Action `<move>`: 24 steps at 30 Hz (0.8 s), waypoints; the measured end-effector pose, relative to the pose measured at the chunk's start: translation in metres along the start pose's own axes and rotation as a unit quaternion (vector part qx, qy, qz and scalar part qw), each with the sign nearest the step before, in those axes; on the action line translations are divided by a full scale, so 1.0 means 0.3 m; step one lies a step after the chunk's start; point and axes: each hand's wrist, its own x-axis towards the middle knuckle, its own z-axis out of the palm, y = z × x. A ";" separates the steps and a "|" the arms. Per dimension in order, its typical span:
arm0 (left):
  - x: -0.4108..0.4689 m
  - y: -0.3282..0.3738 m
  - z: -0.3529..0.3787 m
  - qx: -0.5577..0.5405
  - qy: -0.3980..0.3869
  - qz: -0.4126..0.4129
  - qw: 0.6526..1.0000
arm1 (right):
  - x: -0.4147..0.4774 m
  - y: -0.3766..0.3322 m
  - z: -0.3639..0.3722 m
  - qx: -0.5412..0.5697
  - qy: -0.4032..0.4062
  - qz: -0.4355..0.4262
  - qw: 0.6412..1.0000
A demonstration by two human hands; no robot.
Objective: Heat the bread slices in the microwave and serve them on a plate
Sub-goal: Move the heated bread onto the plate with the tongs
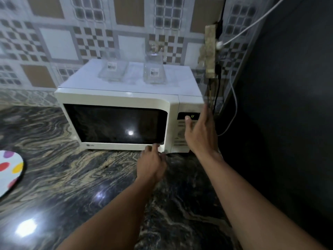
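Observation:
A white microwave [115, 98] stands on the marbled counter with its dark door shut; nothing inside shows through the glass. My left hand [152, 163] touches the door's lower right corner with its fingertips. In front of the control panel [182, 130] my right hand [201, 134] is raised with straight fingers, its thumb near the lit display [191, 116]. A white plate [9, 170] with coloured dots lies at the left edge of the view. No bread is in sight.
Two clear glass containers [113, 69] [155, 71] with barcode labels sit on top of the microwave. A power strip [210, 49] with black and white cables hangs on the tiled wall at the right. A dark surface [288, 87] closes off the right side.

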 end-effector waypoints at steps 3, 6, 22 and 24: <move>0.052 0.091 -0.078 -0.069 0.037 0.025 0.997 | 0.077 -0.047 -0.026 -0.045 -0.016 -0.043 0.998; 0.111 0.167 -0.133 -0.115 0.048 0.046 0.991 | 0.166 -0.081 -0.053 -0.118 -0.094 -0.096 0.984; 0.130 0.268 -0.191 -0.206 0.073 -0.052 0.974 | 0.255 -0.079 -0.097 -0.161 -0.198 -0.169 0.952; 0.126 0.269 -0.190 -0.193 0.077 -0.054 0.977 | 0.263 -0.080 -0.098 -0.174 -0.203 -0.176 0.947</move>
